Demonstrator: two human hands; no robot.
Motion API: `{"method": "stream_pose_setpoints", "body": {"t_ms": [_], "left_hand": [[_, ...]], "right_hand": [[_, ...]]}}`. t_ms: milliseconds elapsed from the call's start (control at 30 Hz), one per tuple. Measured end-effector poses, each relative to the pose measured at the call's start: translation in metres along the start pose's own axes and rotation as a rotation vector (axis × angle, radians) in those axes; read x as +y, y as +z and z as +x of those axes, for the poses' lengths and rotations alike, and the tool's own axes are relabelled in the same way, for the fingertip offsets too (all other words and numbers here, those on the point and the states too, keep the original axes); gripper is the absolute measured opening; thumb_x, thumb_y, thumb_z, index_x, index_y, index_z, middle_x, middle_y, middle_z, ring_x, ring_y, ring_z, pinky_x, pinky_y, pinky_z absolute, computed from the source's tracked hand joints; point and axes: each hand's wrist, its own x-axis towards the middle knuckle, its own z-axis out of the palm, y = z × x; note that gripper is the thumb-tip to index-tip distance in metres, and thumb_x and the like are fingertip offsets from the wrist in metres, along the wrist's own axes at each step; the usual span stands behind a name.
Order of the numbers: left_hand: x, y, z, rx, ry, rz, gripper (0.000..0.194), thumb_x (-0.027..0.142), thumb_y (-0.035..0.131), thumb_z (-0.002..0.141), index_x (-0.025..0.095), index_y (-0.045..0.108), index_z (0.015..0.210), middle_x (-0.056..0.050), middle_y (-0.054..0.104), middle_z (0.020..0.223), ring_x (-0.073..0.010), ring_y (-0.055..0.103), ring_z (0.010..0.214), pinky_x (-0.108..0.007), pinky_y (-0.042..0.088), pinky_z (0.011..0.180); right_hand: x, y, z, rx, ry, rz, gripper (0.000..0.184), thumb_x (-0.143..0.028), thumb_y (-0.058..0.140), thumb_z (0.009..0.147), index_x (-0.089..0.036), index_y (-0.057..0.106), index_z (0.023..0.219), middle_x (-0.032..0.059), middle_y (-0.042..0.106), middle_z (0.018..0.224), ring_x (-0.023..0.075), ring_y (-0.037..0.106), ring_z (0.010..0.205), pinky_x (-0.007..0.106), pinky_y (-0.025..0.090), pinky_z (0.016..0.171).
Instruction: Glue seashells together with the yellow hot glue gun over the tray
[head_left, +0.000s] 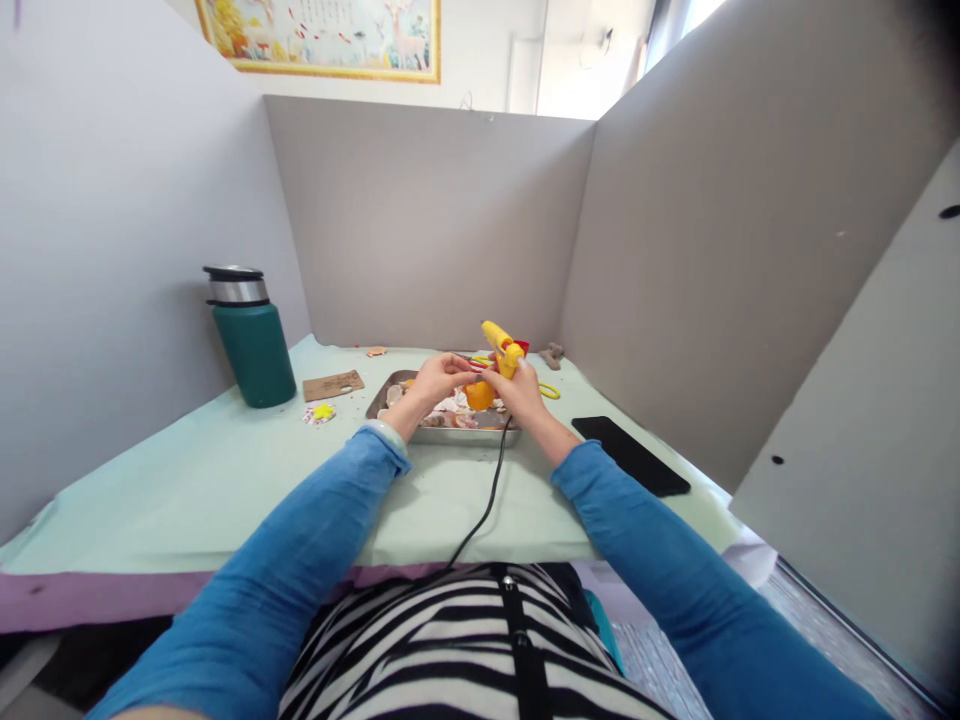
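A yellow hot glue gun [498, 338] with a red part points up and to the left. My right hand [523, 392] is closed round it, and its black cord [491, 497] runs down towards me. Close by, my left hand [441, 382] has its fingers pinched together, almost touching the right fingertips; whatever sits between them is too small to make out. Both hands are over a metal tray [461, 437] of shells and white scraps. An orange object [480, 397] shows just below the hands.
A green bottle [257, 352] stands at the left, near a piece of brown cardboard [333, 386] and a yellow flower shape [323, 411]. At the right lies a black phone-like slab [630, 455]. Yellow scissor-like handles [550, 391] and a brown lump [552, 355] are behind. Grey partitions [431, 220] enclose the table.
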Motion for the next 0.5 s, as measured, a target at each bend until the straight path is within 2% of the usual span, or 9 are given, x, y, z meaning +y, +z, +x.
{"method": "stream_pose_setpoints", "body": {"t_ms": [133, 267, 500], "left_hand": [[0.0010, 0.0007, -0.0003, -0.044, 0.026, 0.016, 0.031, 0.029, 0.084, 0.062, 0.015, 0.064, 0.082, 0.000, 0.065, 0.071, -0.0106, 0.056, 0.062, -0.024, 0.041, 0.058], [0.0058, 0.0021, -0.0026, -0.067, 0.026, -0.006, 0.030, 0.025, 0.082, 0.064, 0.015, 0.063, 0.085, 0.000, 0.067, 0.073, -0.0110, 0.058, 0.064, -0.024, 0.044, 0.062], [0.0051, 0.0036, -0.0037, 0.005, 0.024, 0.140, 0.034, 0.016, 0.078, 0.066, 0.016, 0.063, 0.096, 0.000, 0.068, 0.067, -0.0141, 0.060, 0.063, -0.026, 0.044, 0.063]], "right_hand": [[0.0034, 0.0002, 0.0008, -0.008, -0.095, -0.115, 0.022, -0.025, 0.065, 0.069, -0.020, 0.062, 0.090, 0.0031, 0.068, 0.085, 0.0213, 0.064, 0.084, 0.037, 0.050, 0.082], [0.0076, 0.0008, 0.0018, -0.022, -0.110, -0.123, 0.018, -0.023, 0.066, 0.070, -0.021, 0.062, 0.087, 0.0029, 0.070, 0.089, 0.0209, 0.065, 0.086, 0.037, 0.050, 0.085], [0.0068, 0.0012, 0.0017, -0.034, -0.100, -0.132, 0.018, -0.024, 0.067, 0.070, -0.021, 0.063, 0.087, 0.0031, 0.070, 0.090, 0.0210, 0.065, 0.086, 0.038, 0.050, 0.085]]}}
